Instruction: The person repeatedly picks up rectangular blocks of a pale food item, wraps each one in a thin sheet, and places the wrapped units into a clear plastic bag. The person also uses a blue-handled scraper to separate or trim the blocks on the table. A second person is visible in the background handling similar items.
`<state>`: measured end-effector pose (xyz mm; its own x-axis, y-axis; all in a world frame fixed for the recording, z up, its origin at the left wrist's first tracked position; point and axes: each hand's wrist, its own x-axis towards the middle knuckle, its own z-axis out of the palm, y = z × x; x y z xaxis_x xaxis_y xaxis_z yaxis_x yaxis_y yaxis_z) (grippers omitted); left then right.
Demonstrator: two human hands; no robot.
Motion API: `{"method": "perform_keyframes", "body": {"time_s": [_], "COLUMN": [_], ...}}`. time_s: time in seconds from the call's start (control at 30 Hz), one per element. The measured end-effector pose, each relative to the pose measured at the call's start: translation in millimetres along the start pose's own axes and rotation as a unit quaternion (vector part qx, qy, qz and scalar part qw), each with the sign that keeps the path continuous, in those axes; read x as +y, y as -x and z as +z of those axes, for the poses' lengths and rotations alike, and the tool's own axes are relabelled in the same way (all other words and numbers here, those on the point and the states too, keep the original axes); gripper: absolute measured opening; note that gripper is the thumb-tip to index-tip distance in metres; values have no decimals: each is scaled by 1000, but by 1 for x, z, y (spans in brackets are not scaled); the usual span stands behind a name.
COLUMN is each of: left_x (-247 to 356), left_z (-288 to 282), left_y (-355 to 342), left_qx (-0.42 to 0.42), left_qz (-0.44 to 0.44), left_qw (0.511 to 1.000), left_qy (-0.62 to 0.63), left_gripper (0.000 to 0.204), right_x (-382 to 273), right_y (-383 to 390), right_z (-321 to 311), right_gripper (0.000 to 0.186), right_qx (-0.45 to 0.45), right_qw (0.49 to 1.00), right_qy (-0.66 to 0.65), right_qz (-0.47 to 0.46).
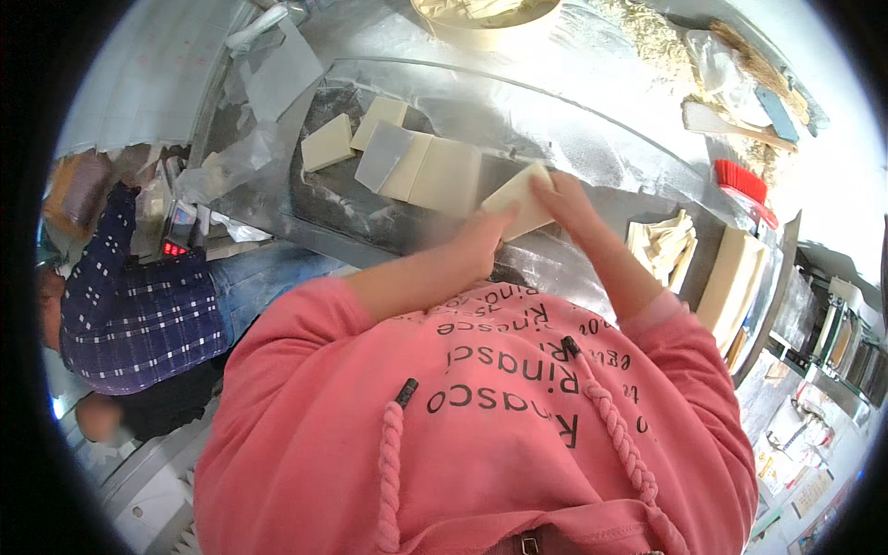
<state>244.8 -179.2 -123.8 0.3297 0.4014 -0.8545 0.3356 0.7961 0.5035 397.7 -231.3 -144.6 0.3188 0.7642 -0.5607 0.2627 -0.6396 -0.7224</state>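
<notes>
My left hand [483,239] and my right hand [566,202] grip opposite ends of a pale stack of square dough sheets [518,196], tilted above the worktop in front of my chest. Both hands have their fingers closed around its edges. Just left of it lie more pale dough stacks [446,178], set side by side on a dark floured board [277,199]. A greyish square sheet [383,155] covers part of one stack. Farther left, two more dough blocks, one thick [327,143] and one behind it [379,120], rest at angles.
Folded dough strips [662,242] and a long pale slab [731,282] lie to my right, near a red brush [743,181]. A round container [490,30] stands at the far side. Crumpled clear plastic [242,162] lies left. Another person in a checked shirt [148,310] is at the left.
</notes>
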Motion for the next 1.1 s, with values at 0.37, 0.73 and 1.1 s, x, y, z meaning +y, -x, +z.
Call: {"method": "perform_keyframes", "body": {"time_s": [0.37,0.73,1.1], "left_x": [50,59,145], "left_z": [53,51,81], "left_y": [39,23,-2], "left_qx": [40,-140,-147], "left_qz": [64,333,329], "left_qw": [930,845,904], "left_qy": [-360,-394,-229], "left_gripper": [41,53,53], "right_x": [42,59,-30], "right_y": [21,49,36], "right_z": [35,14,-89], "right_gripper": [41,58,70], "right_qx": [282,167,-7], "right_qw": [935,788,737], "right_qy": [-208,-592,-665], "right_qz": [44,-28,-117]}}
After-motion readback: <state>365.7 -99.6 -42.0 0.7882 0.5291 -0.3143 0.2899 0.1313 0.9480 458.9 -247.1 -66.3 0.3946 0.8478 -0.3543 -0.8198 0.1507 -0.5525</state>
